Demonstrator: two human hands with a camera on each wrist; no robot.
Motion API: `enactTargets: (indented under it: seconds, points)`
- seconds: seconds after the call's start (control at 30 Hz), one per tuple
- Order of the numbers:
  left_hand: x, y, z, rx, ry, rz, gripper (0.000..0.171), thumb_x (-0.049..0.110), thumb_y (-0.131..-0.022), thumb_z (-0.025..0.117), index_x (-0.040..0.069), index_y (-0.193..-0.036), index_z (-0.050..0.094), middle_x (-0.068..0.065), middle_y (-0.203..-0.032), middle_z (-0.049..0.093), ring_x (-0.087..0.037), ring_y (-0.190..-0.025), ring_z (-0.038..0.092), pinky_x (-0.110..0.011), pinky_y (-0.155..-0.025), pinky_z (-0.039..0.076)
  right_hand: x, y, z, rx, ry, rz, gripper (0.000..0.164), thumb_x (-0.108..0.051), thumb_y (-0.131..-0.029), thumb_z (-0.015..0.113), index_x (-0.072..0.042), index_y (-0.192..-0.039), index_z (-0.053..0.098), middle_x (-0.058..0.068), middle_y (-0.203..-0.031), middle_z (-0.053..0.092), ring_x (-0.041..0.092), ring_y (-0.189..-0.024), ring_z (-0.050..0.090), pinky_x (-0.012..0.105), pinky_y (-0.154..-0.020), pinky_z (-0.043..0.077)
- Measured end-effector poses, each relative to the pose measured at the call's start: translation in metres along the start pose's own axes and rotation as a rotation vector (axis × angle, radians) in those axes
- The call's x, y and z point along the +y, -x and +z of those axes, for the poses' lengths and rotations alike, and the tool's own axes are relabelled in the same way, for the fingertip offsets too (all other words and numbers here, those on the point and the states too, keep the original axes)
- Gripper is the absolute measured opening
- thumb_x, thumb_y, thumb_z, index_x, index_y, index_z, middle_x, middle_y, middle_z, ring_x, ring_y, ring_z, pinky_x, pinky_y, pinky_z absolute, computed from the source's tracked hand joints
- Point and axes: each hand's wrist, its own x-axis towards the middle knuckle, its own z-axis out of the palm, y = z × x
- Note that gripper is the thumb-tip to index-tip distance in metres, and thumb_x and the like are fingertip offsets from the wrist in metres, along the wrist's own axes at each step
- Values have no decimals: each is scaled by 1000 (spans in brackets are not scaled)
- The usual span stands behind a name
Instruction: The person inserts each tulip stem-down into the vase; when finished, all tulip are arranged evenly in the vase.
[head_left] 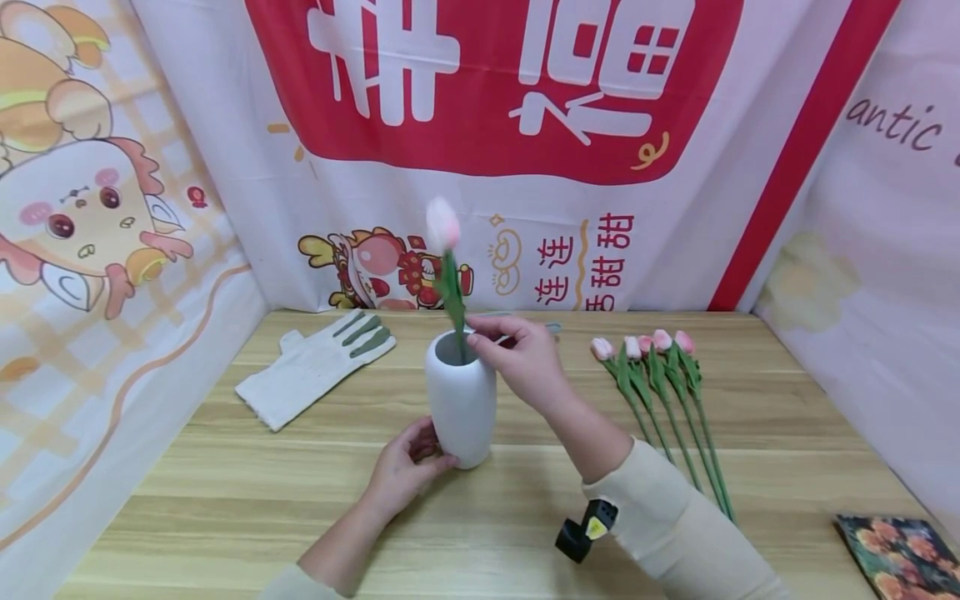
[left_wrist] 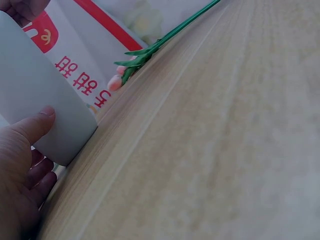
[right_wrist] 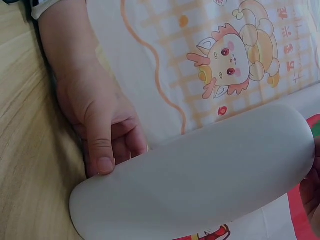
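A white vase point(head_left: 463, 412) stands on the table. My left hand point(head_left: 405, 468) grips it low, thumb in front and fingers curled behind; the left wrist view shows the thumb point(left_wrist: 37, 125) against the vase wall. A pale pink tulip point(head_left: 444, 223), slightly blurred, rises from the vase mouth, its lower stem hidden inside. At the rim, my right hand point(head_left: 525, 358) pinches the green stem point(head_left: 460, 321) between thumb and forefinger. In the right wrist view, the vase point(right_wrist: 200, 175) hides most of the flower.
Several pink tulips point(head_left: 652, 346) lie to the right. A white glove point(head_left: 315, 367) with green fingers lies at the left. A flower-printed item point(head_left: 903, 554) lies at the near right corner. Behind my right hand, a thin pale green thing point(head_left: 553, 327) is partly hidden. Printed cloths point(head_left: 487, 183) enclose the table.
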Motion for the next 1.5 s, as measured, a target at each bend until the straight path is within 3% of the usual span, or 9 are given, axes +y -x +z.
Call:
enactTargets:
  seconds: [0.23,0.47,0.63,0.8,0.9,1.07,1.27,1.5]
  points:
    - [1,0,1,-5,-6,-14,59,11,-76,84,5,-129,60,-14,-118,69,-27,-110,66,-41,-99,54,0,2,-3,-17,23,28,27,-22,-91,70,-14,-117,72,5,-110,73,18,-89,62,25,-74,56]
    - [-1,1,1,1,-2,-14,61,10,-75,85,5,-129,59,-15,-119,69,-27,-111,65,-39,-99,54,8,1,-15,26,-90,49,29,-14,-89,71,-7,-118,69,11,-110,70,14,-93,61,20,-77,55]
    - [-2,2,1,17,-6,-3,62,8,-73,85,4,-129,59,-15,-118,69,-27,-111,65,-35,-98,55,20,5,-47,76,-109,127,35,-13,-90,70,-6,-123,65,7,-111,66,11,-96,58,16,-79,54]
    - [-2,2,0,20,-6,-4,61,7,-73,85,4,-129,59,-15,-119,68,-27,-111,65,-35,-98,55,45,14,-88,120,-72,204,42,-20,-92,69,-5,-131,59,2,-115,62,5,-98,58,13,-84,54]
    - [-1,1,0,16,-10,-9,61,8,-74,84,4,-129,59,-15,-119,68,-27,-112,65,-37,-99,55,64,23,-112,163,-23,226,47,-26,-93,68,-5,-134,58,-9,-109,63,-2,-96,58,10,-83,53]
    - [0,1,1,7,-11,-16,62,9,-75,85,5,-130,58,-15,-120,68,-27,-113,64,-39,-100,54,99,39,-149,247,-6,244,46,-24,-96,64,1,-134,56,-26,-91,60,-8,-86,55,8,-73,52]
    - [1,1,1,8,-17,-16,61,10,-75,84,5,-130,59,-14,-120,68,-27,-112,64,-39,-100,54,135,60,-184,225,106,352,52,-30,-99,59,2,-139,48,-25,-93,54,-8,-86,53,12,-76,54]
    - [1,0,2,6,-19,-6,61,9,-75,84,4,-130,59,-14,-119,68,-27,-111,64,-37,-99,54,167,76,-208,240,120,426,59,-31,-97,61,7,-140,44,-26,-92,54,-10,-83,53,14,-74,55]
